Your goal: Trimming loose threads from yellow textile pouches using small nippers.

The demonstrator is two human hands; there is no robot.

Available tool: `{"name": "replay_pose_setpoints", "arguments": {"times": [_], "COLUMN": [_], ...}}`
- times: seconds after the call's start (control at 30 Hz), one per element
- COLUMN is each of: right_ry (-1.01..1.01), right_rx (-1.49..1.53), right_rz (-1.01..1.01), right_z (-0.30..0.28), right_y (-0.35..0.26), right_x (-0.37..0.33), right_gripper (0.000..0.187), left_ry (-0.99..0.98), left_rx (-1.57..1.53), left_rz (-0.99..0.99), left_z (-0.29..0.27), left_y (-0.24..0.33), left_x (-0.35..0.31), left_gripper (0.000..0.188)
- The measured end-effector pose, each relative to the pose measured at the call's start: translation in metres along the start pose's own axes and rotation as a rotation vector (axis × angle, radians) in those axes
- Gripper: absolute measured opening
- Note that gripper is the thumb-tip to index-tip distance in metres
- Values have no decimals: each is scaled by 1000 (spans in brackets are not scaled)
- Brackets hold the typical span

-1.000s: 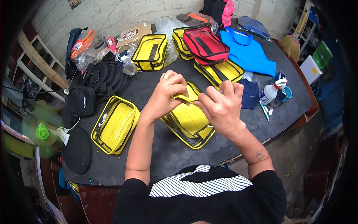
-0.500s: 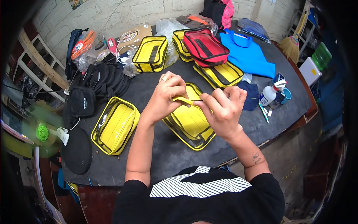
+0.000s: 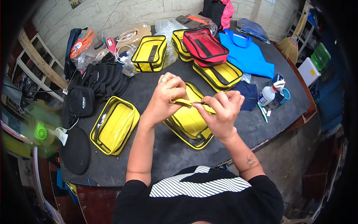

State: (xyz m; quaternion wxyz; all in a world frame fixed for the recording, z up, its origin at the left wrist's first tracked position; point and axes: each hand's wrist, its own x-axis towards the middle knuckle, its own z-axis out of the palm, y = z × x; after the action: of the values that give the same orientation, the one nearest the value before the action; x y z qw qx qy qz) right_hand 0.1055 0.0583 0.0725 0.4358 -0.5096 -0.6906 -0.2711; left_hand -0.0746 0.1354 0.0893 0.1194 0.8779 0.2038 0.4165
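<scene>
Above a yellow bag with clear panels and black trim (image 3: 188, 125), both my hands are raised close together. My left hand (image 3: 168, 97), a ring on one finger, pinches one end of a narrow yellow strip (image 3: 182, 101). The fingers of my right hand (image 3: 223, 110) close on the other end, where a thin dark piece shows between the hands; I cannot make out what it is. Whether the strip is joined to the bag below is hidden by my fingers. Left of my left forearm lies another yellow bag (image 3: 115, 126).
More yellow bags (image 3: 150, 54) and a red one (image 3: 206, 47) sit toward the back. A blue tote (image 3: 248, 56), a spray bottle (image 3: 267, 94) and a toothbrush (image 3: 263, 112) are at the right. Black bags (image 3: 106, 80) crowd the left, near a spinning fan (image 3: 41, 132).
My right hand has tilted and lowered slightly, so more of the yellow strip shows beneath its fingers. My left hand stays nearly in place.
</scene>
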Motion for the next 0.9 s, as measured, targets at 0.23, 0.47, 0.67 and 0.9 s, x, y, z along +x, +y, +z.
{"name": "replay_pose_setpoints", "arguments": {"times": [0.23,0.47,0.67,0.9], "right_ry": [-495,-332,-62,61], "right_rx": [645,1104,290,277], "right_rz": [384,627,247,195], "right_z": [17,30,8,9], "right_y": [31,33,12,9], "right_x": [-5,-18,-24,-27], "right_gripper": [26,25,27,28], "left_ry": [11,10,22,20], "left_rx": [28,-19,51,55], "left_rz": [107,105,78,68], "left_z": [12,27,16,11], "left_y": [8,3,3,7], "left_x": [1,-5,-6,-6], "left_gripper": [21,22,22,21]}}
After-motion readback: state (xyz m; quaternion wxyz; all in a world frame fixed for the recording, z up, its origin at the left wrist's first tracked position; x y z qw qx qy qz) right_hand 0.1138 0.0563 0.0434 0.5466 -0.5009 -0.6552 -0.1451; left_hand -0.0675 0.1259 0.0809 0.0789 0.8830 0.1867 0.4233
